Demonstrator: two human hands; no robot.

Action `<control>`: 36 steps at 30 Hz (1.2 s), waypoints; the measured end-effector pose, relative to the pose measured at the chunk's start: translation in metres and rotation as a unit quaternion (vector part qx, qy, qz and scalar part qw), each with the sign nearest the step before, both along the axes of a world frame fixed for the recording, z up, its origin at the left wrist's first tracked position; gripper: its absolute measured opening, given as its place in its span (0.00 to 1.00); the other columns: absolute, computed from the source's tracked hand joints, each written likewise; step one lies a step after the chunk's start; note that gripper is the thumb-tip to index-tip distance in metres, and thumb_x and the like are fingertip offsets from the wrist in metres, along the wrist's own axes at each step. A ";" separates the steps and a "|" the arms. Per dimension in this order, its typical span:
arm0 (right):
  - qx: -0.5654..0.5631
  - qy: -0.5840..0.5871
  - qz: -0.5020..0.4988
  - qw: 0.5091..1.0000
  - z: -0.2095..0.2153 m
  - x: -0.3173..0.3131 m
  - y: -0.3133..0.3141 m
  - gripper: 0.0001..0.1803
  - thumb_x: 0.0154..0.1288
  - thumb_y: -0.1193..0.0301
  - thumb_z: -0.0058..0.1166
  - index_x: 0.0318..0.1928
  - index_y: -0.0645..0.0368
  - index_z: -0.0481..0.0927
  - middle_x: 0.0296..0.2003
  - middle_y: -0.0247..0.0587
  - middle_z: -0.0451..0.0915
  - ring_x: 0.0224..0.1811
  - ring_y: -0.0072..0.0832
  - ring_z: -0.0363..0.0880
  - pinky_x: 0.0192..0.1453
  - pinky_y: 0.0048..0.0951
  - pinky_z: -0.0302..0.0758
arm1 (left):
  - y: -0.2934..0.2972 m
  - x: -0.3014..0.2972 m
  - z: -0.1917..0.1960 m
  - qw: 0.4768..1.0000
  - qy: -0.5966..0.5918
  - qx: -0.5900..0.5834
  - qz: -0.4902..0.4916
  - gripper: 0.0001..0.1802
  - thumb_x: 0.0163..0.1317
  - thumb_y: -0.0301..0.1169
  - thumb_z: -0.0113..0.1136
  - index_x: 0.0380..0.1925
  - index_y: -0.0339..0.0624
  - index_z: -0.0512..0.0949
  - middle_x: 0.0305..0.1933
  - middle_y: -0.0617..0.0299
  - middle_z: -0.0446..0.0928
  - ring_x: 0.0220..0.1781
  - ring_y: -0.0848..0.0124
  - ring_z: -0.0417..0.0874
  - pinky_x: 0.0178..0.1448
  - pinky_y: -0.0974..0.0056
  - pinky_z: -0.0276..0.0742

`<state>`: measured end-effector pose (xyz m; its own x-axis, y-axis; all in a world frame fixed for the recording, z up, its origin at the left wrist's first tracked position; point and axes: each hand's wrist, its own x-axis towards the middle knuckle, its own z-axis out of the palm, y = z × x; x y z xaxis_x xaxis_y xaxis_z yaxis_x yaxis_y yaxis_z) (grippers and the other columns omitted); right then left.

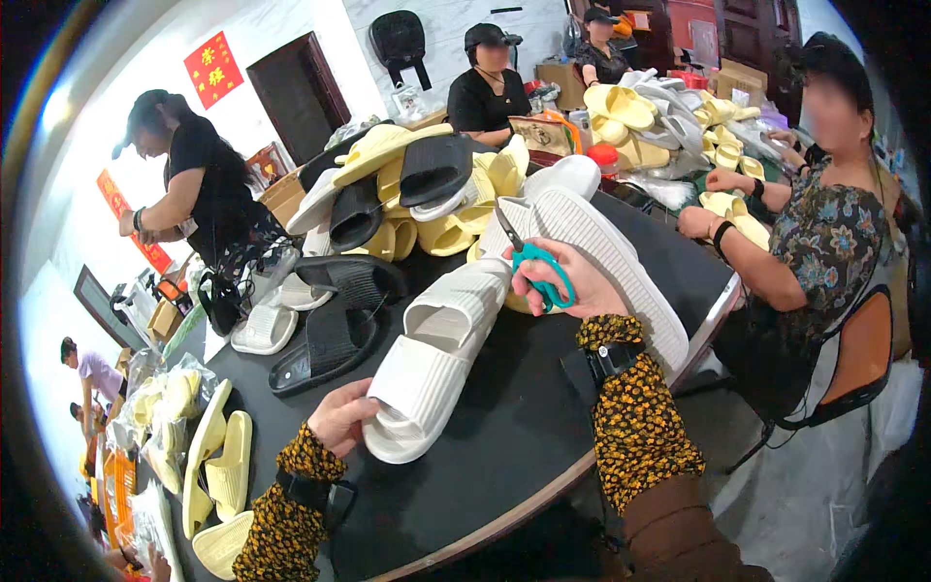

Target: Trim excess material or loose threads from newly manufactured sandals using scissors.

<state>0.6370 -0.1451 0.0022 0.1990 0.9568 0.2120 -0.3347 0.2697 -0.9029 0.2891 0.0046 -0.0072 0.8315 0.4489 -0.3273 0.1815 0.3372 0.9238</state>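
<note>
My left hand (337,419) grips the near end of a white ribbed slipper (417,388), thumb on its strap. A second white slipper (456,301) lies against it, pointing the other way. Wrapped in the fingers of my right hand (592,286) are scissors (546,272) with teal handles. Their blades point up and away over the slippers; whether they are parted is hard to make out. Beside the right wrist lies a larger white slipper (621,262), sole edge showing. Left of the pair rest black slippers (325,344).
A heap of yellow, black and white slippers (441,233) rises behind on the dark table (485,446). Yellow slippers (229,466) and bagged ones (170,417) lie at the left. A co-worker (824,223) handles a yellow slipper at right, near a chair (844,344); others stand or sit farther back.
</note>
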 end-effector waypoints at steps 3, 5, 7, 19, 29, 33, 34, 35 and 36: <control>0.009 -0.009 0.000 1.000 -0.001 -0.001 0.001 0.19 0.59 0.72 0.53 0.49 0.66 0.70 0.27 0.40 0.76 0.17 0.23 0.74 0.20 0.21 0.72 | -0.009 -0.005 0.015 0.999 -0.017 0.012 0.048 0.30 0.53 0.23 0.50 0.58 0.23 0.62 0.53 0.48 0.74 0.52 0.63 0.78 0.59 0.61 0.72; 0.004 0.002 0.012 1.000 -0.002 0.000 0.001 0.19 0.59 0.71 0.54 0.50 0.66 0.69 0.27 0.39 0.76 0.17 0.23 0.74 0.20 0.21 0.72 | -0.010 -0.011 0.024 0.997 -0.044 0.021 0.059 0.31 0.50 0.22 0.47 0.57 0.19 0.62 0.53 0.45 0.74 0.52 0.62 0.78 0.59 0.62 0.72; 0.017 0.005 0.015 1.000 -0.003 0.001 0.000 0.19 0.59 0.70 0.55 0.49 0.64 0.71 0.26 0.39 0.76 0.17 0.22 0.74 0.20 0.22 0.72 | -0.019 -0.012 0.034 0.995 -0.062 0.042 0.068 0.32 0.49 0.23 0.46 0.57 0.20 0.62 0.53 0.45 0.73 0.53 0.62 0.78 0.60 0.61 0.71; 0.075 0.026 0.033 0.996 -0.003 0.003 -0.010 0.29 0.54 0.60 0.59 0.53 0.62 0.68 0.26 0.38 0.74 0.17 0.23 0.70 0.21 0.24 0.69 | 0.009 0.089 0.014 0.971 -0.142 0.162 0.107 0.29 0.52 0.21 0.51 0.57 0.26 0.63 0.50 0.50 0.75 0.51 0.65 0.77 0.57 0.64 0.71; 0.032 0.015 0.064 0.997 -0.011 -0.013 0.011 0.21 0.59 0.69 0.56 0.52 0.63 0.71 0.26 0.39 0.76 0.19 0.22 0.74 0.21 0.21 0.71 | 0.072 0.160 -0.057 0.800 0.067 0.519 0.292 0.17 0.50 0.32 0.57 0.43 0.43 0.78 0.36 0.50 0.80 0.40 0.58 0.82 0.46 0.62 0.76; -0.011 0.010 0.010 1.000 -0.015 -0.011 0.009 0.25 0.57 0.63 0.59 0.53 0.59 0.69 0.25 0.37 0.74 0.19 0.21 0.72 0.20 0.20 0.70 | 0.076 0.165 -0.076 0.745 0.052 0.572 0.338 0.22 0.44 0.29 0.57 0.44 0.38 0.77 0.39 0.49 0.79 0.42 0.58 0.81 0.48 0.61 0.75; 0.013 -0.027 -0.003 1.000 -0.022 0.001 0.005 0.27 0.56 0.61 0.59 0.54 0.58 0.69 0.25 0.36 0.73 0.18 0.21 0.71 0.20 0.21 0.70 | 0.062 0.174 -0.069 0.759 0.055 0.550 0.345 0.24 0.45 0.30 0.58 0.47 0.38 0.76 0.41 0.49 0.79 0.43 0.58 0.81 0.49 0.60 0.75; 0.005 -0.036 -0.009 0.999 -0.021 0.007 -0.001 0.29 0.56 0.59 0.60 0.55 0.58 0.68 0.25 0.36 0.73 0.18 0.21 0.70 0.20 0.21 0.69 | 0.047 0.177 -0.061 0.746 0.046 0.563 0.352 0.24 0.45 0.30 0.59 0.47 0.37 0.75 0.40 0.48 0.79 0.42 0.57 0.81 0.49 0.60 0.75; -0.001 -0.041 -0.013 0.999 -0.021 0.008 -0.001 0.31 0.55 0.58 0.60 0.56 0.58 0.67 0.25 0.35 0.72 0.18 0.21 0.69 0.20 0.21 0.69 | 0.036 0.168 -0.055 0.730 0.044 0.580 0.359 0.25 0.45 0.30 0.59 0.47 0.37 0.75 0.39 0.48 0.79 0.41 0.56 0.81 0.49 0.60 0.75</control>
<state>0.6451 -0.1465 -0.0190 0.2049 0.9522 0.2265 -0.2522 0.2749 -0.9278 0.4571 0.0403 -0.0617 0.2452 0.7762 0.5808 0.4177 -0.6252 0.6593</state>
